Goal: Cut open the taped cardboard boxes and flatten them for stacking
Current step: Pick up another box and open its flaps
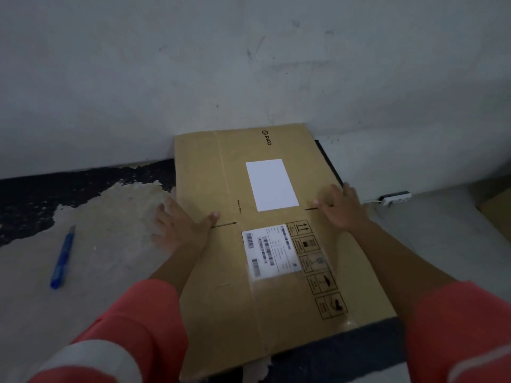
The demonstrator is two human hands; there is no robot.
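Note:
A flattened brown cardboard box [210, 172] lies on the floor against the wall, with a white blank label, a barcode sticker and handling symbols on top. My left hand [179, 226] lies flat at its left edge, thumb on the cardboard and fingers spread on the floor. At the right edge my right hand [341, 205] presses down with straight fingers. A blue utility knife [62, 258] lies on the floor to the left, apart from both hands.
A grey wall [249, 64] rises right behind the box. The floor [110, 217] is bare concrete with patches of black covering. A white power strip [395, 198] lies at the right by the wall, and another cardboard piece [497, 214] shows at the right edge.

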